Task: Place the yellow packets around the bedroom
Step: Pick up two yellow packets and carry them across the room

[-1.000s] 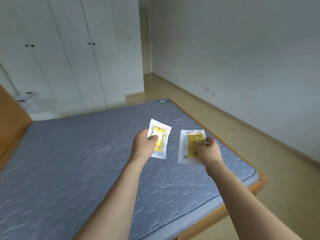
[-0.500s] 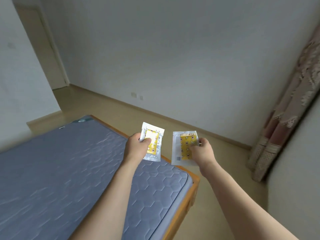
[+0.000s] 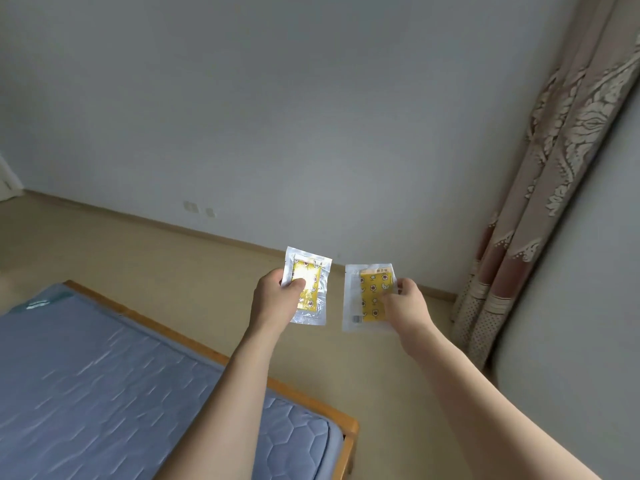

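Observation:
I hold two yellow packets in clear wrappers out in front of me, above the beige floor [image 3: 194, 268]. My left hand [image 3: 277, 301] pinches the left packet [image 3: 310, 284] at its left side, thumb on its front. My right hand [image 3: 405, 303] pinches the right packet [image 3: 367, 296] at its right edge. Both packets stand upright, side by side and apart, past the corner of the bed.
A bed with a blue-grey mattress [image 3: 104, 393] and wooden frame [image 3: 311, 405] fills the lower left. A plain wall [image 3: 277, 116] with low sockets [image 3: 199, 208] faces me. A patterned curtain [image 3: 540, 188] hangs at the right. A pale surface [image 3: 581, 323] fills the lower right.
The view has swung right, away from the wardrobes and off the bed toward the wall and curtain. Both hands keep their packets, which now hang over the floor.

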